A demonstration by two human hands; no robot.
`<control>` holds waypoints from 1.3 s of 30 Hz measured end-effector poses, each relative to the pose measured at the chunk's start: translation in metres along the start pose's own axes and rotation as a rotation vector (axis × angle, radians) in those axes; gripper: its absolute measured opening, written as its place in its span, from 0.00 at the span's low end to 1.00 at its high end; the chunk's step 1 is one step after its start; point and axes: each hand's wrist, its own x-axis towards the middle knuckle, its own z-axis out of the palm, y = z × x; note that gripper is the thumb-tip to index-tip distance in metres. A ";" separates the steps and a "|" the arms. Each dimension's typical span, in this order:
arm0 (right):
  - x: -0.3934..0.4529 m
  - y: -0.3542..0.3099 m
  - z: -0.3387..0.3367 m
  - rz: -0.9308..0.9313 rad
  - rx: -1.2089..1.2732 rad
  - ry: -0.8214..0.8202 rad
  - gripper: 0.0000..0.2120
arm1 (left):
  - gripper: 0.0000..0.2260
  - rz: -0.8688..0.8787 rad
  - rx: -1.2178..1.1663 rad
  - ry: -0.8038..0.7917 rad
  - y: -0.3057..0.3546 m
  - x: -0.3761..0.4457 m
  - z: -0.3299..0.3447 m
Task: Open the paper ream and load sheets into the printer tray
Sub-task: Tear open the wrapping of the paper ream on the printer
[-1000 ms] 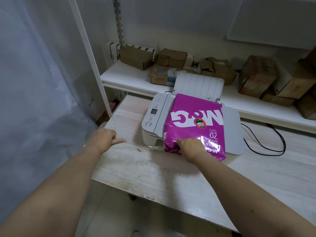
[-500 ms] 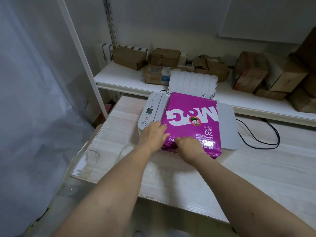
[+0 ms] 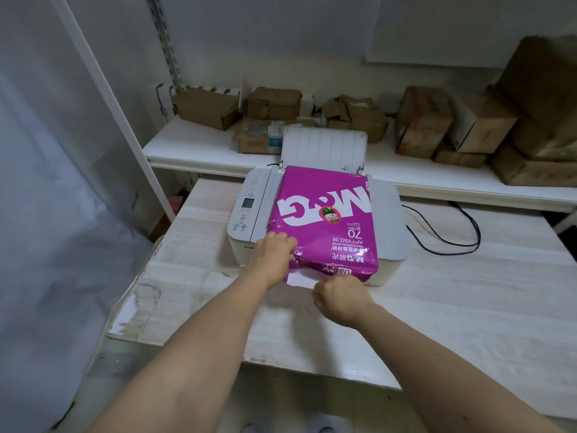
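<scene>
Pale wood worktop [image 3: 452,307] carries the white printer [image 3: 246,214]. White sheets [image 3: 301,280] are pinched at the wrapper's torn near end by the right hand [image 3: 338,300], while that end's left corner is gripped by the left hand [image 3: 273,256]. The purple paper ream [image 3: 324,220] lies on the printer lid, below the raised printer tray [image 3: 323,148]. Opening appears under way; next, the tear likely needs widening so sheets can be drawn out.
</scene>
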 end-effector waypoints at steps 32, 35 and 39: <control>-0.010 -0.008 -0.005 0.588 0.357 0.390 0.27 | 0.20 0.062 -0.116 0.131 0.048 -0.022 0.030; 0.001 -0.013 0.004 0.404 0.297 0.466 0.16 | 0.18 -0.007 -0.107 0.169 0.055 -0.021 0.027; 0.012 -0.017 -0.008 0.311 0.118 0.247 0.15 | 0.12 -0.015 -0.078 0.135 0.057 -0.020 0.022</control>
